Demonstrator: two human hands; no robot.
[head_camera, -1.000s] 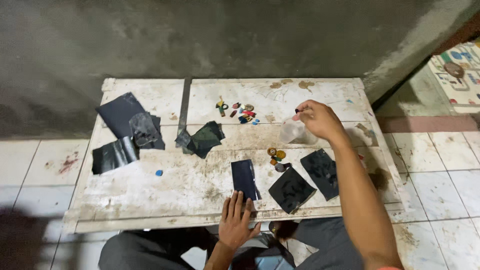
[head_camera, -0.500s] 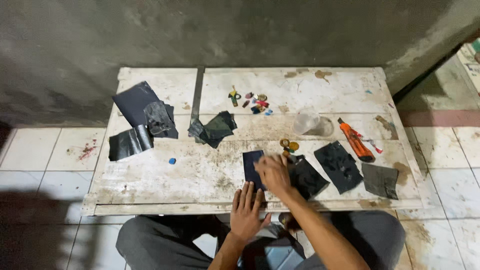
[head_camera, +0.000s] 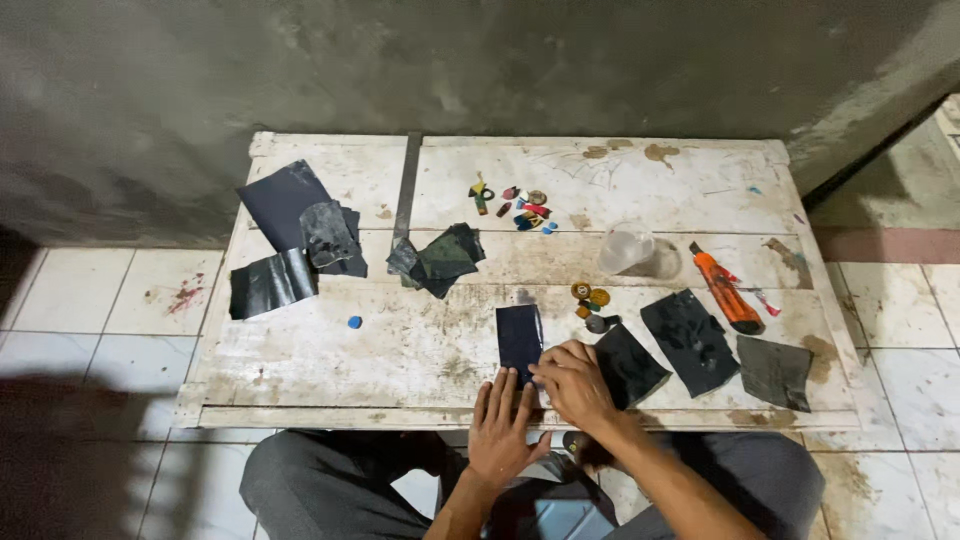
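In the head view, the right hand (head_camera: 575, 385) has come back from the clear plastic cup (head_camera: 625, 248) at the upper right of the worn white table (head_camera: 330, 360), where it was a second ago, and now rests low at the centre of the frame, fingers curled down onto the bottom edge of a small dark blue rectangular sheet (head_camera: 520, 338); it seems to pinch or press that edge, though how firmly the fingers close I cannot tell. The left hand (head_camera: 503, 425) has slid up from the table's near edge and lies flat and spread, fingertips just under the same sheet, grasping nothing. That puts both hands on the one sheet, which lies flat at the centre of the near plank. No package, label or sign is readable here; the flat pieces are unmarked: dark squares (head_camera: 690, 340) right of the hands, a grey one at the far right, dark sheets (head_camera: 290, 215) at the upper left, crumpled greenish-black scraps (head_camera: 440, 258) in the middle. An orange utility knife (head_camera: 725, 287) lies to the right of the cup, small coloured bits (head_camera: 520, 205) sit near the top centre, and a blue dot (head_camera: 354, 322) lies to the left.
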